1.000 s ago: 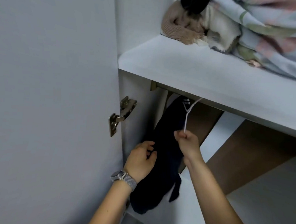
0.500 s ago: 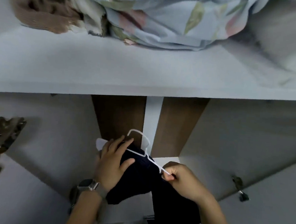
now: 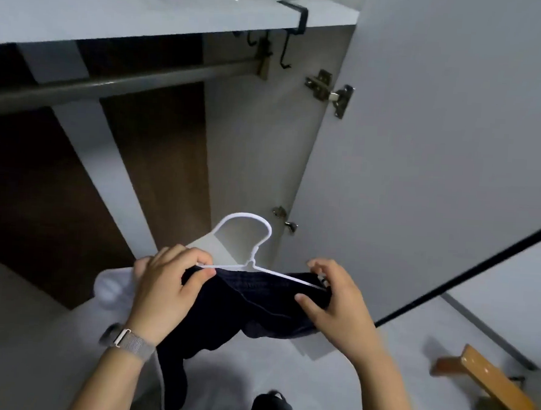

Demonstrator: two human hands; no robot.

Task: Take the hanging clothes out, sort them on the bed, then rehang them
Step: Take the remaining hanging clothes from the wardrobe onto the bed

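White wire makes up the thin hanger point(image 3: 244, 250), and both hands hold it up in front of the open closet. A dark blue piece of clothing point(image 3: 257, 302) is on the hanger and droops down between the two arms. The left hand point(image 3: 165, 290) grips the left end of the hanger, with its fingers curled over the wire and its thumb pressed on the dark cloth. Something white point(image 3: 112, 285) pokes out just beside that hand, but I cannot tell what it is. A grey watch band point(image 3: 130, 345) is on the left wrist. The right hand point(image 3: 336, 299) pinches the right end of the hanger and cloth between its thumb and bent fingers. Above the hands is a bare grey rod point(image 3: 118, 83) under a pale shelf point(image 3: 141, 16). The closet door point(image 3: 441, 136) stands open on the right. A wooden thing point(image 3: 489, 378) lies on the floor at the right.
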